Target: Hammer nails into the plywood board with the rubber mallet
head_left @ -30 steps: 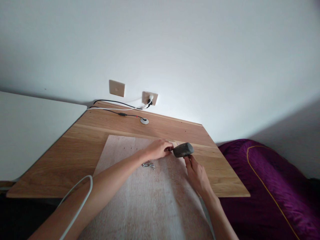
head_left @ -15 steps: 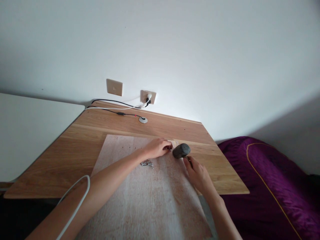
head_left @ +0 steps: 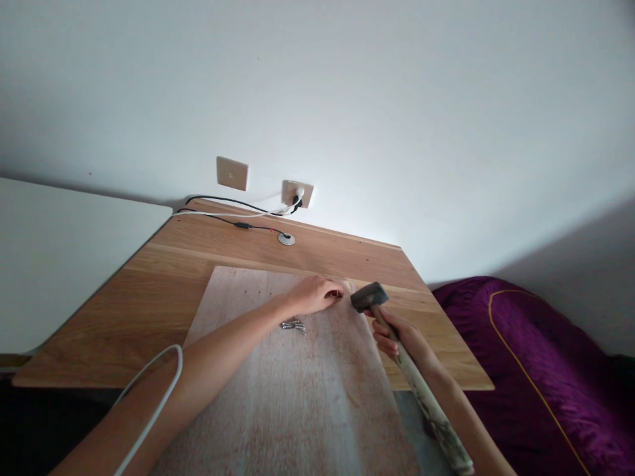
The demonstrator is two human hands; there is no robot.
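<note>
A pale wooden board (head_left: 278,396) lies on the wooden desk. My left hand (head_left: 313,295) rests near its far right corner, thumb and finger pinched on what looks like a small nail, mostly hidden by the fingers. To the right of it, my right hand (head_left: 399,337) grips a hammer (head_left: 417,380) close under its dark head. The head is just right of my left fingers, apart from them, and the worn handle slants down towards me. A small pile of silver nails (head_left: 294,326) lies on the board below my left wrist. Several small dark dots run along the board's far part.
Behind the board, black and white cables (head_left: 223,215) cross the wooden desk (head_left: 153,284) to a wall socket (head_left: 297,194). A round cable grommet (head_left: 286,239) is set in the desk. A white panel (head_left: 74,264) stands left; purple fabric (head_left: 520,357) bulges at right. A white cord (head_left: 153,410) loops over my left forearm.
The hammer has moved slightly right, away from my left fingers, and turned so its long handle shows. My left hand stays in the same place on the board.
</note>
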